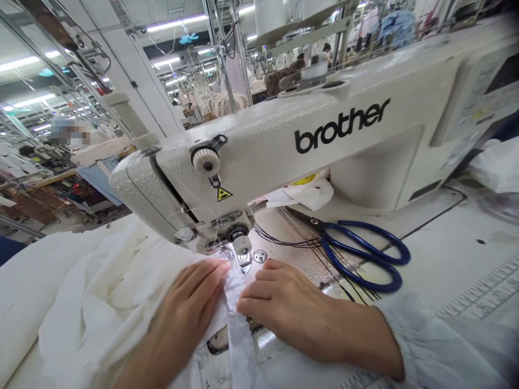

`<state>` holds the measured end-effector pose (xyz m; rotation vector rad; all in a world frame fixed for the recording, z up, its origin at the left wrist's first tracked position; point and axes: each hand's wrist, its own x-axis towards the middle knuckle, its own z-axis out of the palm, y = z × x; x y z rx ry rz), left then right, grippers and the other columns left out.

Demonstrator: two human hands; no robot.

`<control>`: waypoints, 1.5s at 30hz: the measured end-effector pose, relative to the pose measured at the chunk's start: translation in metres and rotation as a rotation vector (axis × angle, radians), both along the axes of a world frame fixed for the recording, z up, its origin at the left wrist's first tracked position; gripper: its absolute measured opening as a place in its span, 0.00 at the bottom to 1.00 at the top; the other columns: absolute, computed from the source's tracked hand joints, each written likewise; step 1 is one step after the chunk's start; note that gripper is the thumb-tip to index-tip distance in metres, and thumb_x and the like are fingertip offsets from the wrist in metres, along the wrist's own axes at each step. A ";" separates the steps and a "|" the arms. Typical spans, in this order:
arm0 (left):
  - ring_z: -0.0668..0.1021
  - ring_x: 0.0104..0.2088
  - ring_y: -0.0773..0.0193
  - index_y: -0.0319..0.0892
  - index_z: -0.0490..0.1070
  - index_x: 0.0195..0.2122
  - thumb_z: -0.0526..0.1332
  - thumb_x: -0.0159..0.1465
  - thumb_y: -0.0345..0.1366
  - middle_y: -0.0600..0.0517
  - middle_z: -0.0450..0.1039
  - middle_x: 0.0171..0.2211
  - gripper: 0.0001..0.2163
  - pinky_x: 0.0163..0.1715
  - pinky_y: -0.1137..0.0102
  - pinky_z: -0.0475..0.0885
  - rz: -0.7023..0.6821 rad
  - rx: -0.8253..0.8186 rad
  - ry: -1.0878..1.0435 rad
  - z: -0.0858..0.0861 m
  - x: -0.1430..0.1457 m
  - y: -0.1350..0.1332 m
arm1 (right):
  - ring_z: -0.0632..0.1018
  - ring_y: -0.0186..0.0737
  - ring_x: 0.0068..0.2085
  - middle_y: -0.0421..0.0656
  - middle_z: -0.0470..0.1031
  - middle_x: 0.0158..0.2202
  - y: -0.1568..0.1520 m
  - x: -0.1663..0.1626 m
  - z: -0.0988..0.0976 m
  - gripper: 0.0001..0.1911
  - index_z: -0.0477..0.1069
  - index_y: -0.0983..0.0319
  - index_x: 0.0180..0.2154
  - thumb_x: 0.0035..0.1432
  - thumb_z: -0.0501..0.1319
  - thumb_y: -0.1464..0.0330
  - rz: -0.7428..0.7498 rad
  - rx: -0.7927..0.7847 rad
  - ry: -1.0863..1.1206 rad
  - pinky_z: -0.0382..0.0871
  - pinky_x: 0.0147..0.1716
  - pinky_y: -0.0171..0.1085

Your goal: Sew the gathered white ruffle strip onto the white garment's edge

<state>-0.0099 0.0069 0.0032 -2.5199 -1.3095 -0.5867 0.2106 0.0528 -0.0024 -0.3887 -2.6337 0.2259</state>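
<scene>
A white gathered fabric strip (pixel 234 289) runs from under the needle area of a brother sewing machine (pixel 251 140) toward me. My left hand (pixel 198 289) lies flat on the white cloth left of the strip, fingers stretched toward the presser foot (pixel 244 260); its thumb is hidden. At the strip's right edge, my right hand (pixel 279 300) has its fingers curled, with the nearest fingertips pinching the fabric. A large heap of white cloth (pixel 109 281) spreads to the left of the machine head.
Blue-handled scissors (pixel 365 254) lie on the machine bed right of my right hand, over several dark threads (pixel 279 233). White scraps (pixel 308 193) sit beneath the machine arm. A printed ruler scale (pixel 486 297) marks the table at right. Other workstations and people fill the background.
</scene>
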 end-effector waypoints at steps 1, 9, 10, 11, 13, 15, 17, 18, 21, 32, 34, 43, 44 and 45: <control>0.73 0.51 0.63 0.40 0.68 0.52 0.56 0.66 0.25 0.47 0.74 0.49 0.14 0.54 0.66 0.68 -0.033 0.005 0.021 0.001 0.000 -0.002 | 0.71 0.38 0.33 0.38 0.76 0.31 -0.001 0.000 0.000 0.05 0.72 0.64 0.33 0.63 0.61 0.74 0.003 0.022 0.013 0.59 0.37 0.39; 0.76 0.48 0.63 0.41 0.70 0.48 0.55 0.67 0.25 0.48 0.77 0.46 0.11 0.50 0.67 0.72 -0.024 -0.043 -0.007 0.002 0.005 -0.005 | 0.70 0.38 0.32 0.39 0.75 0.31 -0.006 0.003 0.002 0.04 0.73 0.65 0.36 0.63 0.60 0.75 0.017 0.056 0.012 0.61 0.36 0.39; 0.77 0.48 0.63 0.42 0.71 0.47 0.55 0.67 0.26 0.49 0.77 0.46 0.11 0.50 0.67 0.72 -0.016 -0.047 -0.012 0.002 0.006 -0.005 | 0.70 0.38 0.32 0.38 0.75 0.31 -0.006 0.003 0.002 0.04 0.73 0.65 0.35 0.63 0.60 0.75 0.010 0.046 0.013 0.61 0.36 0.39; 0.77 0.48 0.64 0.42 0.71 0.47 0.55 0.67 0.26 0.49 0.77 0.46 0.11 0.50 0.68 0.73 -0.012 -0.043 -0.024 0.002 0.006 -0.005 | 0.70 0.37 0.32 0.38 0.75 0.31 -0.005 0.003 0.003 0.04 0.72 0.65 0.35 0.63 0.60 0.75 0.006 0.036 0.009 0.61 0.36 0.39; 0.78 0.46 0.64 0.43 0.72 0.45 0.54 0.67 0.26 0.49 0.78 0.45 0.10 0.49 0.69 0.74 -0.008 -0.028 -0.049 0.002 0.006 -0.003 | 0.71 0.37 0.33 0.38 0.75 0.32 -0.002 0.001 0.003 0.03 0.72 0.65 0.35 0.63 0.61 0.75 -0.001 0.025 -0.011 0.61 0.37 0.39; 0.79 0.46 0.65 0.42 0.72 0.45 0.54 0.66 0.25 0.49 0.78 0.45 0.11 0.48 0.70 0.74 0.005 -0.020 -0.066 0.001 0.005 0.002 | 0.72 0.38 0.34 0.38 0.76 0.33 0.003 -0.003 0.002 0.02 0.72 0.64 0.35 0.62 0.62 0.74 -0.012 0.029 -0.037 0.60 0.38 0.40; 0.79 0.46 0.65 0.42 0.73 0.45 0.53 0.66 0.24 0.49 0.78 0.46 0.13 0.48 0.70 0.75 0.030 -0.036 -0.069 -0.001 0.002 0.007 | 0.72 0.38 0.34 0.37 0.76 0.31 0.009 -0.006 0.000 0.04 0.71 0.63 0.32 0.62 0.63 0.75 -0.009 0.042 -0.054 0.60 0.37 0.40; 0.79 0.46 0.65 0.42 0.73 0.45 0.53 0.65 0.24 0.49 0.78 0.46 0.13 0.49 0.70 0.75 0.044 -0.048 -0.071 -0.001 0.000 0.009 | 0.72 0.38 0.34 0.37 0.75 0.31 0.012 -0.008 -0.002 0.06 0.71 0.63 0.31 0.61 0.63 0.75 -0.005 0.049 -0.056 0.59 0.37 0.40; 0.79 0.48 0.64 0.43 0.73 0.47 0.53 0.66 0.27 0.50 0.77 0.49 0.13 0.50 0.69 0.75 0.090 -0.087 -0.066 -0.001 -0.001 0.007 | 0.72 0.38 0.34 0.37 0.75 0.31 0.016 -0.010 -0.004 0.06 0.70 0.63 0.32 0.62 0.63 0.75 0.005 0.056 -0.057 0.60 0.36 0.40; 0.77 0.46 0.64 0.43 0.70 0.44 0.54 0.65 0.26 0.49 0.76 0.44 0.10 0.47 0.69 0.75 -0.006 -0.128 -0.110 0.016 0.015 -0.018 | 0.73 0.45 0.35 0.49 0.77 0.37 -0.020 0.017 0.011 0.14 0.73 0.71 0.43 0.65 0.50 0.79 0.001 0.328 0.000 0.66 0.36 0.43; 0.77 0.47 0.64 0.43 0.70 0.46 0.55 0.65 0.27 0.48 0.76 0.44 0.11 0.47 0.70 0.75 0.006 -0.135 -0.106 0.014 0.014 -0.017 | 0.75 0.42 0.36 0.47 0.78 0.39 -0.026 0.020 0.013 0.16 0.74 0.69 0.43 0.64 0.49 0.82 0.012 0.316 0.008 0.66 0.37 0.41; 0.75 0.49 0.64 0.47 0.69 0.50 0.53 0.66 0.28 0.50 0.74 0.47 0.14 0.49 0.70 0.73 0.025 -0.153 -0.088 0.011 0.008 -0.017 | 0.74 0.39 0.38 0.43 0.78 0.40 -0.028 0.022 0.011 0.14 0.72 0.68 0.45 0.68 0.48 0.78 0.085 0.194 0.013 0.67 0.44 0.40; 0.75 0.49 0.64 0.47 0.69 0.51 0.53 0.66 0.29 0.50 0.73 0.48 0.14 0.49 0.70 0.73 0.032 -0.152 -0.083 0.012 0.008 -0.017 | 0.74 0.39 0.37 0.43 0.78 0.39 -0.027 0.021 0.010 0.13 0.72 0.68 0.45 0.68 0.49 0.78 0.097 0.182 0.007 0.66 0.43 0.39; 0.75 0.50 0.63 0.47 0.69 0.51 0.53 0.66 0.29 0.49 0.73 0.48 0.14 0.49 0.69 0.73 0.029 -0.153 -0.072 0.012 0.009 -0.017 | 0.73 0.39 0.36 0.43 0.78 0.39 -0.026 0.021 0.010 0.12 0.72 0.68 0.44 0.68 0.50 0.78 0.124 0.186 0.005 0.66 0.43 0.39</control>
